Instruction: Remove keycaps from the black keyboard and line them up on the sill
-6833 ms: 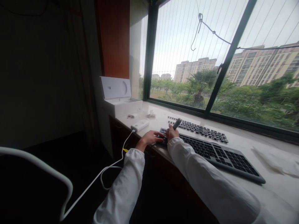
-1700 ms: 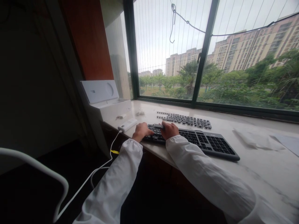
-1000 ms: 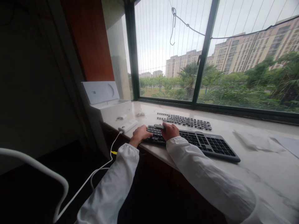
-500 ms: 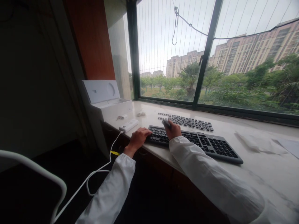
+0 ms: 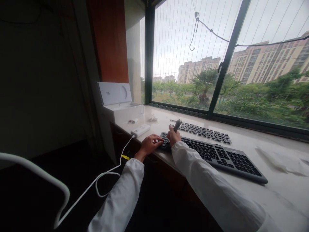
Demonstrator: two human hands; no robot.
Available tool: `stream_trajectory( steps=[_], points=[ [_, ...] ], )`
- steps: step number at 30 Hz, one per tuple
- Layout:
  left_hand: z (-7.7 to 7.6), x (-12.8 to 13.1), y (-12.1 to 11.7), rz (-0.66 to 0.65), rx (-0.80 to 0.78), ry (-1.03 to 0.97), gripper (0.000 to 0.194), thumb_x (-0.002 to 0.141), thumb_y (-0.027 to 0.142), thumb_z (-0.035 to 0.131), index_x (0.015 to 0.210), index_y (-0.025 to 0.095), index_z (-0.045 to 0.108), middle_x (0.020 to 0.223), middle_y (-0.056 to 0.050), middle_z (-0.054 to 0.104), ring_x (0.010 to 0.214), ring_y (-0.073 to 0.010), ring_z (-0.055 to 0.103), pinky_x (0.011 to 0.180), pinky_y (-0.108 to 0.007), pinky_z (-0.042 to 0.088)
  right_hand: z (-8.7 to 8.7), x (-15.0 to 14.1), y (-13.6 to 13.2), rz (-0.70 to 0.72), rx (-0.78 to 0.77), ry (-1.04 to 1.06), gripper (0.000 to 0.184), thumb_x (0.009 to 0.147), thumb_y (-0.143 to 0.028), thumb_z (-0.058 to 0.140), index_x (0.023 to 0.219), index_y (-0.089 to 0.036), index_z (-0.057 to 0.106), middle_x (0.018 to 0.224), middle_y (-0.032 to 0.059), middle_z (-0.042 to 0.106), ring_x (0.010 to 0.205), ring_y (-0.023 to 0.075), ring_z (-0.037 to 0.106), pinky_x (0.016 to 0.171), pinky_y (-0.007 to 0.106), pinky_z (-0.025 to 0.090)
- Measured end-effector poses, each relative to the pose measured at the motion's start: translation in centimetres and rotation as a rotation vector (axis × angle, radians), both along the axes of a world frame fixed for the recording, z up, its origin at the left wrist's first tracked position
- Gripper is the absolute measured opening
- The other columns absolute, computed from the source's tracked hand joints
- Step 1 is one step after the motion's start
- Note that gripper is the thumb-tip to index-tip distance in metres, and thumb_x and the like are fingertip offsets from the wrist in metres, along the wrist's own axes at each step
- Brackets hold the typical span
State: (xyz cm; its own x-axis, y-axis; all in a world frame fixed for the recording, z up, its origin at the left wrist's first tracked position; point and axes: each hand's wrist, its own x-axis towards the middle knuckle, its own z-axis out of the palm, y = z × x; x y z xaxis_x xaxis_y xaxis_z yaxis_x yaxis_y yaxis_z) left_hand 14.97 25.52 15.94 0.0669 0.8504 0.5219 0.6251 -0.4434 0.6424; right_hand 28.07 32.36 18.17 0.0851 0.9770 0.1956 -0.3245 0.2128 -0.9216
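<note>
A dark grey keyboard point(image 5: 231, 158) lies along the front edge of the pale marbled desktop, its keycaps off across much of it. At its left end, my left hand point(image 5: 150, 143) has curled fingers, thumb and fingertips gripping the near corner. My right hand point(image 5: 173, 136) is closed around a short dark brush point(image 5: 178, 125), whose ragged bristle end points up. That hand hovers over the keyboard's left part and hides some of it. Behind the keyboard, the loose keycaps point(image 5: 205, 131) are laid out in rows.
A white power bank point(image 5: 140, 130) with a white cable point(image 5: 125, 146) sits left of my hands. Behind it stands an open white box point(image 5: 123, 111). Crumpled clear plastic point(image 5: 282, 159) lies at the right. A window point(image 5: 188, 80) rises behind the desktop.
My right hand has turned, so the brush now points upward, and it has come nearer my left hand. The whole view has shifted slightly, moving the scene rightward.
</note>
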Motion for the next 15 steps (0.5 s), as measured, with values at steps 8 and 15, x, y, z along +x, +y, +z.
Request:
stream_trajectory(
  steps=[8,15],
  points=[
    [0.95,0.01,0.30,0.041,-0.149,0.035,0.040,0.066,0.055,0.066,0.093,0.026,0.071,0.098,-0.001,0.065,0.068,-0.0117,0.056,0.064,-0.022,0.045,-0.87,0.29,0.60,-0.099,0.002,-0.188,0.039,0.072,-0.059,0.052,0.064,-0.022,0.043,0.043,-0.0056,0.039,0.040,0.0110,0.042,0.041,0.024,0.035],
    [0.52,-0.26,0.72,0.000,-0.168,0.002,0.048,0.063,0.057,0.067,0.099,0.025,0.068,0.092,0.001,0.065,0.066,-0.0109,0.055,0.057,-0.020,0.042,-0.74,0.23,0.29,-0.114,0.000,-0.283,0.040,0.074,-0.059,0.048,0.063,-0.021,0.047,0.040,-0.0035,0.041,0.040,0.0127,0.045,0.041,0.025,0.035]
  ],
)
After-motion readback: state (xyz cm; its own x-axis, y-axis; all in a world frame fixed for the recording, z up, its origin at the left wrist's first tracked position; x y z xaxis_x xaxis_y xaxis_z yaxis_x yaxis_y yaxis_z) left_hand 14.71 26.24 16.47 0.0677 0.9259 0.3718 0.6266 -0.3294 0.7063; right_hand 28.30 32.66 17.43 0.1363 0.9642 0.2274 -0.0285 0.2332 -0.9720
